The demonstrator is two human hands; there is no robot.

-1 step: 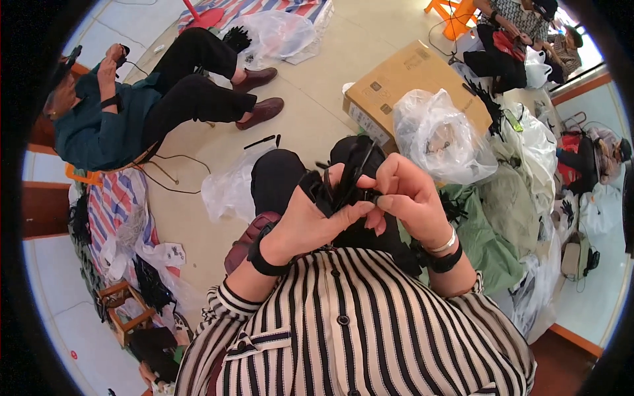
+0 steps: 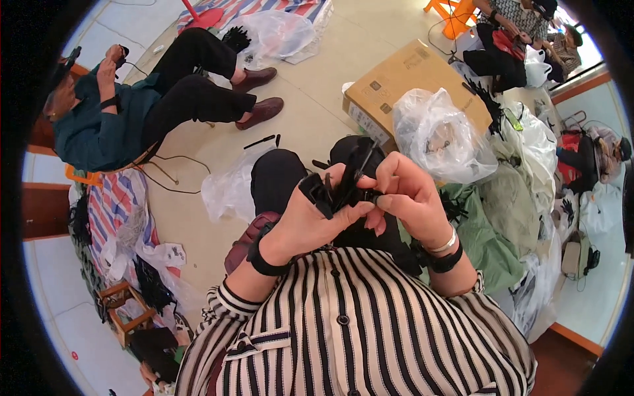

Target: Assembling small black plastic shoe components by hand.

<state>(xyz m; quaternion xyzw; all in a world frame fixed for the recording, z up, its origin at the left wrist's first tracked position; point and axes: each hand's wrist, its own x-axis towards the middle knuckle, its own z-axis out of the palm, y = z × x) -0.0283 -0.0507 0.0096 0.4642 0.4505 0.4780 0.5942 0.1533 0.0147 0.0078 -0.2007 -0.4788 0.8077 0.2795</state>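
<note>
Above my lap, my left hand is closed around a bundle of black straps. The straps fan out past its fingers, and a loop stands out on the left side. My right hand pinches a small dark end of the bundle between thumb and forefinger. Both thumbs nearly meet at that spot. The pinched part is too small and dark to tell its exact shape.
A cardboard box stands ahead on the right, with a clear plastic bag against it. Green sacking lies right of my knees. A seated person is at the left; other people sit at the far right. Another plastic bag lies on the floor.
The loose strap ends in my left hand have shifted slightly. Both hands stay in the same place with the same grip.
</note>
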